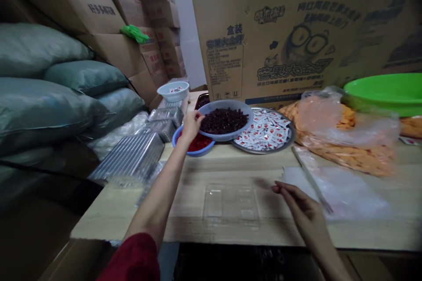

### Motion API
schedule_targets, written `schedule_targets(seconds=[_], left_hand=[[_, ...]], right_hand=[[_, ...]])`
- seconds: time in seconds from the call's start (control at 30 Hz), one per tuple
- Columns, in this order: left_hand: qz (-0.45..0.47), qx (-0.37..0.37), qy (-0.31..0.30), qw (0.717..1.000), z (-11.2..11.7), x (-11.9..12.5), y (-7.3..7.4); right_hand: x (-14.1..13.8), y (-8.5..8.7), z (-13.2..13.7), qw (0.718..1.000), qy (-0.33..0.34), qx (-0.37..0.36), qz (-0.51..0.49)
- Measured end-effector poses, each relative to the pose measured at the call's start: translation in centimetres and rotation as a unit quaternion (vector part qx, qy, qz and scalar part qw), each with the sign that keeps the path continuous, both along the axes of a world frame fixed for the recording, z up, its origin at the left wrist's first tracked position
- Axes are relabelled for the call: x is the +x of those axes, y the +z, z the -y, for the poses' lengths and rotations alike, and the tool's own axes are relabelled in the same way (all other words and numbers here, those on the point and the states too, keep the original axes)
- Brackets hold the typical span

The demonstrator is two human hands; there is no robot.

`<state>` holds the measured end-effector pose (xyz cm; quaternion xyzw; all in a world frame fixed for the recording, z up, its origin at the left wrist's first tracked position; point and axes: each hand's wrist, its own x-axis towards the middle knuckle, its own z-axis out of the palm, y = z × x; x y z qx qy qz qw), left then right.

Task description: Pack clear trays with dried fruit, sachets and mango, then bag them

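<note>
My left hand (191, 125) reaches far forward to the left rim of a pale bowl of dark dried fruit (225, 120), fingers bunched in a pinch at the rim. Whether it holds anything is hidden. Under the hand sits a blue bowl of red pieces (197, 144). My right hand (301, 208) hovers low over the wooden table (231, 164), fingers loosely extended, holding nothing, just right of a clear plastic compartment tray (231, 202) and beside clear plastic bags (343, 193).
A metal plate of small red-and-white sachets (267, 131) stands right of the fruit bowl. Behind are a bag of orange snacks (346, 136), a green basin (385, 90), a large carton (296, 30). Stacked clear trays (132, 158), a white bowl (173, 91) and grey sacks (49, 96) lie left.
</note>
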<state>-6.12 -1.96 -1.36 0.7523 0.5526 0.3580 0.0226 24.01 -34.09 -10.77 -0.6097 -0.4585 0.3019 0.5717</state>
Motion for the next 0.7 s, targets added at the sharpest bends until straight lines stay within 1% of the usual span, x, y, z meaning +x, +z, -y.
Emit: schedule_targets(seconds=[0.03,0.1,0.17,0.23,0.33,0.47,0.5,0.57,0.6,0.63,0.67,0.7], left_hand=[[-0.043,-0.029,-0.028,0.998,-0.7,1.5,0.3],[-0.093,-0.086,-0.049,0.991,-2.3,4.2,0.3],[-0.109,-0.124,-0.041,0.986,-3.7,6.3,0.0],[-0.117,-0.143,-0.035,0.982,-4.6,7.5,-0.4],[-0.111,-0.142,-0.042,0.983,-4.9,7.8,-0.6],[-0.076,-0.13,-0.042,0.988,-4.6,6.4,-0.4],[-0.059,-0.126,-0.039,0.99,-4.5,6.0,-0.3],[0.012,-0.097,-0.048,0.994,-3.7,5.3,-0.1],[0.086,-0.064,-0.067,0.992,-2.9,5.0,0.0],[0.157,-0.033,-0.102,0.982,-1.7,4.7,0.0],[0.207,-0.017,-0.141,0.968,0.0,4.5,0.0],[0.23,-0.018,-0.176,0.957,2.2,4.3,0.0]], right_hand=[[-1.3,-0.5,0.1,1.0,0.023,-0.002,-0.006],[-3.7,-1.4,0.3,0.998,0.06,-0.002,-0.011],[-5.4,-1.9,0.7,0.997,0.077,0.002,-0.011],[-6.1,-2.3,1.2,0.996,0.087,0.006,-0.008],[-5.4,-2.9,1.9,0.996,0.091,0.003,-0.007],[-3.2,-3.5,2.8,0.997,0.067,-0.028,-0.014],[-2.8,-3.4,3.0,0.998,0.06,-0.034,-0.012],[-2.3,-3.2,3.3,0.998,0.049,-0.034,-0.002],[-2.2,-3.1,3.5,0.999,0.044,-0.031,0.004],[-2.2,-3.0,3.6,0.999,0.041,-0.028,0.01],[-2.3,-3.0,3.7,0.999,0.039,-0.028,0.016],[-2.5,-3.1,3.8,0.999,0.038,-0.028,0.021]])
